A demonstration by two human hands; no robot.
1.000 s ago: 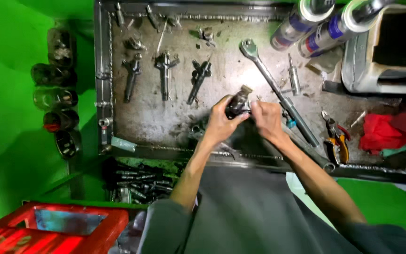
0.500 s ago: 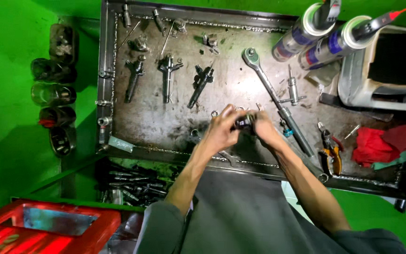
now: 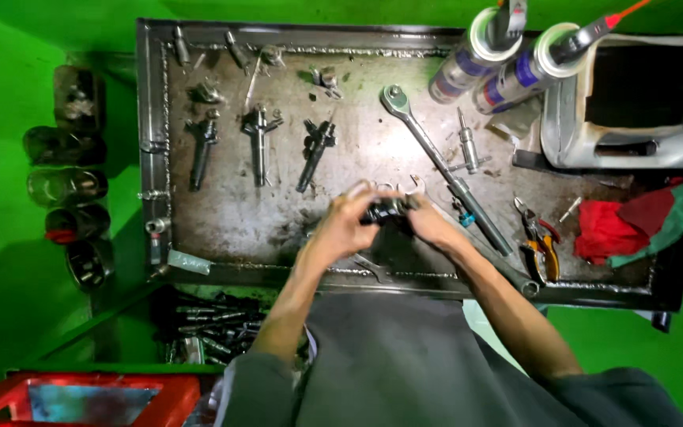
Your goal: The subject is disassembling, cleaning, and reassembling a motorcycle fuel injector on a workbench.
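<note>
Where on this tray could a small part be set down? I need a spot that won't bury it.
Bare metal lies between the three injectors and the left hand, and along the tray floor left of the ratchet wrench. Right of the wrench it is crowded: pliers, red rag, spray cans.

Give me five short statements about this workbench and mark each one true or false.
1. Both hands, the left hand and the right hand, hold one small dark metal part. True.
2. Three injectors lie side by side on the metal tray. True.
3. The long ratchet wrench is in the right hand. False: it lies on the tray, beside the hands.
4. The red rag lies at the tray's left end. False: it is at the right end.
5. Pliers lie near the rag. True.
</note>
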